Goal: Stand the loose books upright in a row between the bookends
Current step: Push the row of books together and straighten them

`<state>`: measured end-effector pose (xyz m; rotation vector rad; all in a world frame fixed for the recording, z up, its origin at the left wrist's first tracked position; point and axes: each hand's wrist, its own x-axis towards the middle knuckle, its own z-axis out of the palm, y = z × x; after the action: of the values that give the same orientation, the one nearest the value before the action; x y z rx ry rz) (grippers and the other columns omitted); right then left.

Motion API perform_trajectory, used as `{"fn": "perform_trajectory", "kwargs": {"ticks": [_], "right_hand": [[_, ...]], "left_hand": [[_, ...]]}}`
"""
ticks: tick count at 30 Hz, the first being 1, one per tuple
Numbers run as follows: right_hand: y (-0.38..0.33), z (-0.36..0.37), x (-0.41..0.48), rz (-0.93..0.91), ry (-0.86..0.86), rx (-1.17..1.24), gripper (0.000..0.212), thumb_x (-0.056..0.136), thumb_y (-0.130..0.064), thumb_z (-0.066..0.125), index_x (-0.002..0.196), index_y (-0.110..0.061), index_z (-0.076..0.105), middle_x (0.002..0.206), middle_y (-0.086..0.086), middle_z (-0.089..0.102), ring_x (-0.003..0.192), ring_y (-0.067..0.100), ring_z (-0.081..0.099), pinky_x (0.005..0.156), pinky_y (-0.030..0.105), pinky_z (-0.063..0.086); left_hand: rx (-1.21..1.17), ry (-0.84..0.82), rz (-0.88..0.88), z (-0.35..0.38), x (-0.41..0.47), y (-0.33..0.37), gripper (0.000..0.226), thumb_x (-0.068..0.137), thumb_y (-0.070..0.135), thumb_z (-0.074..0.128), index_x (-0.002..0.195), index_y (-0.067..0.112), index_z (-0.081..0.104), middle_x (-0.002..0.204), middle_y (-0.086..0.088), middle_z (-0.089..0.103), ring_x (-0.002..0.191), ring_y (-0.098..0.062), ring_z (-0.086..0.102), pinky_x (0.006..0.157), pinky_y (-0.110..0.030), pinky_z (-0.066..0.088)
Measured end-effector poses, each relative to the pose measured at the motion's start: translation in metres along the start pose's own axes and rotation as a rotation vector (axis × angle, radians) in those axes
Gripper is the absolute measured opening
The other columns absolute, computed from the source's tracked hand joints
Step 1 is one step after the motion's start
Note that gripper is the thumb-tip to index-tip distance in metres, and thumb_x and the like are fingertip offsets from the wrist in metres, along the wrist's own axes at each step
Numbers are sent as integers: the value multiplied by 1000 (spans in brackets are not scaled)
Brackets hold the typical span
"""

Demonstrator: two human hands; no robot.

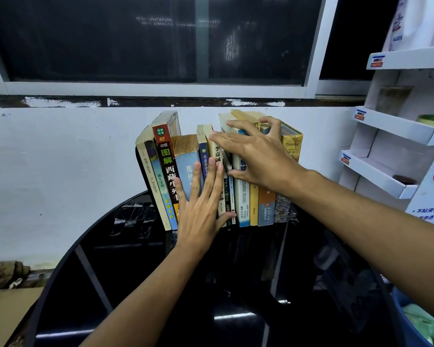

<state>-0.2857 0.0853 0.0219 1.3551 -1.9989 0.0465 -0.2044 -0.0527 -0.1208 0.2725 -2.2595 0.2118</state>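
Note:
A row of several books (166, 171) stands upright at the far edge of a round black table (140, 284), spines toward me. A black bookend (138, 159) shows at the row's left end; the right bookend is hidden. My left hand (201, 204) lies flat with straight fingers against the spines of the pale blue book (186, 169) and its neighbours in the middle. My right hand (256, 156) is spread over the spines and top edges of the taller books on the right, beside the yellow "Troyka" book (292, 146). The left books lean slightly.
A white wall and dark window rise behind the books. A white cardboard display rack (396, 126) with several shelves stands at the right. A blue bin (411, 321) sits at the lower right, cardboard (5, 311) on the floor at the lower left.

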Motion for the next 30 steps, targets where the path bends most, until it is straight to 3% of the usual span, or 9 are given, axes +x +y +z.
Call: {"fn": "perform_trajectory", "kwargs": {"ticks": [13,20,25,30], "right_hand": [[-6,-5,2,7,-38,-15,89,80,-46,77,155,-34,30,156,-13,40,148,17,25,108,57,13],[-4,-3,3,-16,-17,-12,87,81,-48,76,155,-33,32,155,-12,41,147,17,28,107,57,16],[12,-10,-5,-96,39,-31,91,84,-57,69,158,-29,24,166,-4,21,149,17,28,111,57,16],[35,-18,-17,-18,53,-15,95,84,-55,70,159,-23,21,165,-2,21,150,16,24,114,57,12]], "left_hand": [[11,-3,13,-5,-3,-4,116,84,70,61,162,14,-3,170,-7,-7,156,-32,-4,121,-65,3],[-11,5,15,-4,-3,-4,118,83,67,65,161,15,-7,169,-6,-13,156,-32,-5,121,-65,2],[-85,-9,8,-10,-3,4,110,87,71,51,161,14,-6,169,-7,-12,156,-31,-7,120,-67,-2],[-89,-8,43,-7,2,20,112,87,70,55,160,16,-10,169,-9,-10,156,-29,-7,120,-67,-7]]}}
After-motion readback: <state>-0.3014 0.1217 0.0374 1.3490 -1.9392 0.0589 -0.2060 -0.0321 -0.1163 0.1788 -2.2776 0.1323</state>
